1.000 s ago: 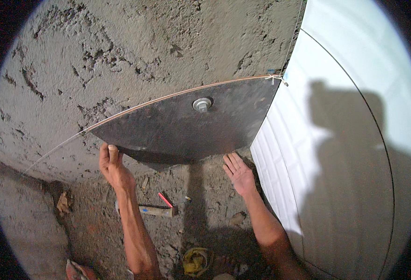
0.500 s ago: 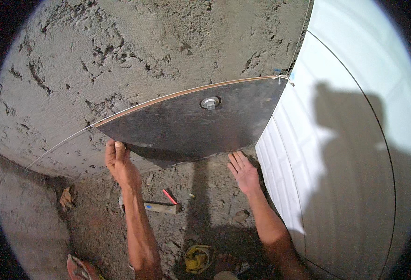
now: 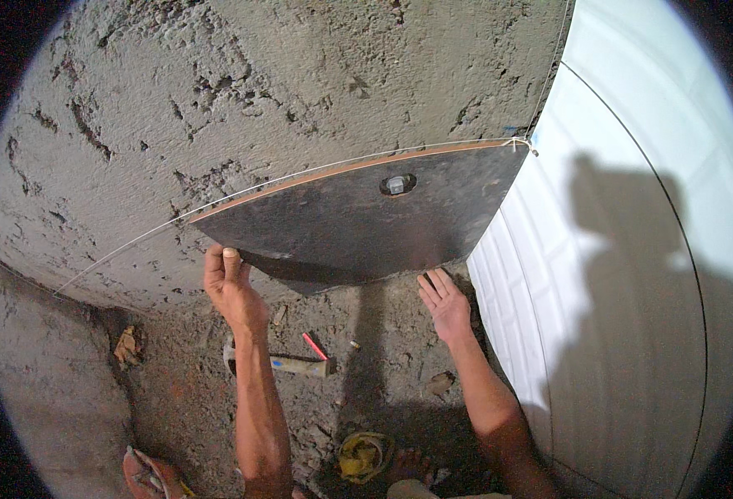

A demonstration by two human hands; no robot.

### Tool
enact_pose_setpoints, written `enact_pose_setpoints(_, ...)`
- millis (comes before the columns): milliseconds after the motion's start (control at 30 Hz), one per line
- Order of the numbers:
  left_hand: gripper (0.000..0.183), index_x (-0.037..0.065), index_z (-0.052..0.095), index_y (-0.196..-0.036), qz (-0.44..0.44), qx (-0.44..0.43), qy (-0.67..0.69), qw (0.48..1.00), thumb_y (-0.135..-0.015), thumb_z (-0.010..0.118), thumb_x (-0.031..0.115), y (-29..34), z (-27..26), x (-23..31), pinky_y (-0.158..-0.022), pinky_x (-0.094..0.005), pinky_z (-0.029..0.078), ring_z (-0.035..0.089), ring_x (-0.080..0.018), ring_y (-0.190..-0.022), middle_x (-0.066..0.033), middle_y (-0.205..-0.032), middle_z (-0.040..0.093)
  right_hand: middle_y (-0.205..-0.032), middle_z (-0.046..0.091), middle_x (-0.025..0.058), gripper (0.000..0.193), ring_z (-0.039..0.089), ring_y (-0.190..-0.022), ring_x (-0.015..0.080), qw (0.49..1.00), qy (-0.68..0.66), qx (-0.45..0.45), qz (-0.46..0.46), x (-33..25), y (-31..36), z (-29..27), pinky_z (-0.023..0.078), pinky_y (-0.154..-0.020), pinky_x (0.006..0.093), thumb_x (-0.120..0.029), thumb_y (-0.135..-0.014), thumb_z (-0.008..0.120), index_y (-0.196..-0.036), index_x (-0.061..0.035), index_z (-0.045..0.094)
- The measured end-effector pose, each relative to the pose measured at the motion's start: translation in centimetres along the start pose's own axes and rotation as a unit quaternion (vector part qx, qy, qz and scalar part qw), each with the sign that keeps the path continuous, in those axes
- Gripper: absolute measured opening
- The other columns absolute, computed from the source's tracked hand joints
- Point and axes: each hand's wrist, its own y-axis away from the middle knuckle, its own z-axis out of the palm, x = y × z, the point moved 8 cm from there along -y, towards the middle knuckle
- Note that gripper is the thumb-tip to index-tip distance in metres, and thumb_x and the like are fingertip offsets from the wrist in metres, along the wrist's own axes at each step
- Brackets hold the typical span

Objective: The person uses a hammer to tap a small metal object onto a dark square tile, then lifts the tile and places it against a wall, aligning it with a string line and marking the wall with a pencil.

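Note:
A dark grey tile (image 3: 325,220) with an orange-brown edge stands against the rough cement wall, its right end meeting the white tiled wall. Through its round hole shows a metal pipe fitting (image 3: 397,185). My left hand (image 3: 232,287) pinches the tile's left edge near the lower corner, thumb outward; the other fingers are partly hidden. By the bottom edge, near the right corner, my right hand (image 3: 445,308) has its fingers stretched out, their tips at or just under the tile. A white string (image 3: 300,172) runs just above the top edge, tied at the corner.
Below lie a hammer (image 3: 296,365), partly behind my left forearm, a red marker-like stick (image 3: 314,346) and a yellow roll (image 3: 362,456). A reddish container (image 3: 148,476) stands lower left. The cement wall (image 3: 300,75) rises behind; the white tiled wall (image 3: 516,291) bounds the right.
The view has shifted slightly. The gap between the string and the tile's top edge has widened, and the pipe fitting sits differently in the hole. Both hands keep their places.

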Motion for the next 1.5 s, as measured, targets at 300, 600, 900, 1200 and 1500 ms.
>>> enact_pose_setpoints(300, 0.015, 0.007, 0.062, -0.1, -0.004, 0.014, -0.023, 1.0, -0.101, 0.064, 0.022, -0.1, 0.3, 0.3, -0.082, -0.0278, 0.047, 0.056, -0.0101, -0.09, 0.0017, -0.095, 0.061, -0.107, 0.069, 0.0136, 0.043, 0.067, -0.091, 0.0223, 0.946, 0.223, 0.217, -0.091, -2.5, 1.8, -0.6, 0.056, -0.082, 0.0353, -0.033, -0.103, 0.056, -0.128, 0.0014, 0.056)
enact_pose_setpoints(600, 0.014, 0.002, 0.064, -0.105, 0.01, -0.053, -0.064, 0.997, -0.097, 0.065, 0.013, -0.6, 1.3, 1.6, -0.083, -0.0286, 0.044, 0.055, -0.0112, -0.09, -0.0002, -0.096, 0.063, -0.09, 0.072, 0.0065, 0.026, 0.067, -0.077, 0.0161, 0.821, 0.533, -0.072, -0.193, 1.2, 5.5, 12.0, 0.052, -0.068, 0.03, -0.031, -0.098, 0.063, -0.104, -0.0056, 0.068)
enact_pose_setpoints(900, 0.018, 0.003, 0.059, -0.092, -0.015, -0.122, -0.166, 0.978, -0.096, 0.066, 0.018, -1.7, 0.5, 1.9, -0.078, -0.0302, 0.042, 0.049, -0.0107, -0.083, 0.0006, -0.087, 0.057, -0.099, 0.071, 0.0216, 0.023, 0.067, -0.095, 0.0426, 0.525, 0.82, -0.204, -0.103, 14.0, 6.5, 14.9, 0.052, -0.082, 0.0508, -0.026, -0.091, 0.064, -0.104, -0.0084, 0.07)
enact_pose_setpoints(1200, 0.043, -0.007, 0.059, -0.124, -0.028, -0.096, -0.217, 0.971, -0.098, 0.067, 0.025, -1.1, -0.9, 1.6, -0.096, -0.0365, 0.05, 0.062, -0.0232, -0.111, -0.0132, -0.118, 0.066, -0.092, 0.07, 0.0217, 0.033, 0.07, -0.085, 0.0406, 0.536, 0.816, -0.185, -0.109, 20.6, 4.7, 14.6, 0.054, -0.072, 0.0518, -0.033, -0.089, 0.064, -0.103, -0.0038, 0.064)
enact_pose_setpoints(1500, 0.046, -0.006, 0.059, -0.124, -0.009, -0.077, -0.249, 0.965, -0.1, 0.064, 0.033, -1.3, -1.3, 1.4, -0.098, -0.0407, 0.051, 0.062, -0.0234, -0.108, -0.0151, -0.115, 0.066, -0.079, 0.061, 0.0095, 0.029, 0.062, -0.066, 0.0239, 0.911, 0.386, 0.032, -0.142, 7.8, 7.9, 11.8, 0.048, -0.06, 0.0397, -0.035, -0.103, 0.052, -0.101, -0.0064, 0.051)
